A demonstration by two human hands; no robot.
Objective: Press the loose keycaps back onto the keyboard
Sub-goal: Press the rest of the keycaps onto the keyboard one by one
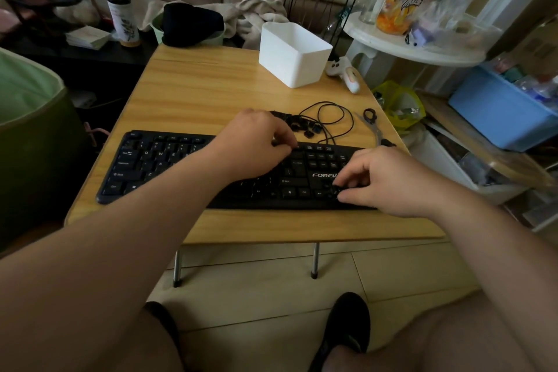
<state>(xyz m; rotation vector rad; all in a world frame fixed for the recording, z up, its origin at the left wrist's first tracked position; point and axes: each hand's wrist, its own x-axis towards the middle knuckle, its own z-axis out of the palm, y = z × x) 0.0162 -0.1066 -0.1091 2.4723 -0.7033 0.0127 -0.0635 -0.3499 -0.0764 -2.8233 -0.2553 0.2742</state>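
White bin (294, 54) on wooden table (193, 93), far side. Game controller (344, 72) just right of bin. Scissors (373, 125) nearer, right of bin.

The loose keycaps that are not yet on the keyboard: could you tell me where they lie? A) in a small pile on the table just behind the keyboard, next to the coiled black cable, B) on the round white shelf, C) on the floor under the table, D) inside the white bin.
A: the loose keycaps sit in a dark cluster on the table just behind the keyboard, beside the black cable.
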